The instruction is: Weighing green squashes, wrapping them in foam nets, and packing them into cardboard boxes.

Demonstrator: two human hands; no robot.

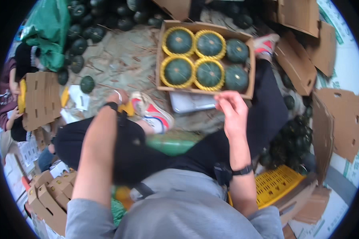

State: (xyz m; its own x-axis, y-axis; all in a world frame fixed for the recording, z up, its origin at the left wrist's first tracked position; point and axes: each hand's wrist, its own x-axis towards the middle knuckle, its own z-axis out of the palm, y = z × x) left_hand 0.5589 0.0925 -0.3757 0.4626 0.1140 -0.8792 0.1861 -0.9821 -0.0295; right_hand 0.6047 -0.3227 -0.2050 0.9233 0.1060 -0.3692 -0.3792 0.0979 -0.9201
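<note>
A cardboard box (158, 75) holds several dark green pumpkins in two rows. Yellow foam nets ring those in its left and middle columns, such as this netted pumpkin (178, 72). On the right side two bare pumpkins, one the nearer bare pumpkin (236, 78), sit without nets. My right hand (233, 109) is at the near edge of the box, thumb and fingers pinched together; whatever is between them is too small to make out. Beside my shoe, my left hand (119, 96) hangs low, blurred, its fingers mostly hidden. A yellow piece (127, 108) shows just below it.
Below the box lies a white flat packet (189, 102). Loose pumpkins (79, 47) pile up at the far left, with more pumpkins (293, 139) at right. A yellow crate (273, 185) stands by my right elbow. Cardboard sheets (42, 99) stand at left, near another person.
</note>
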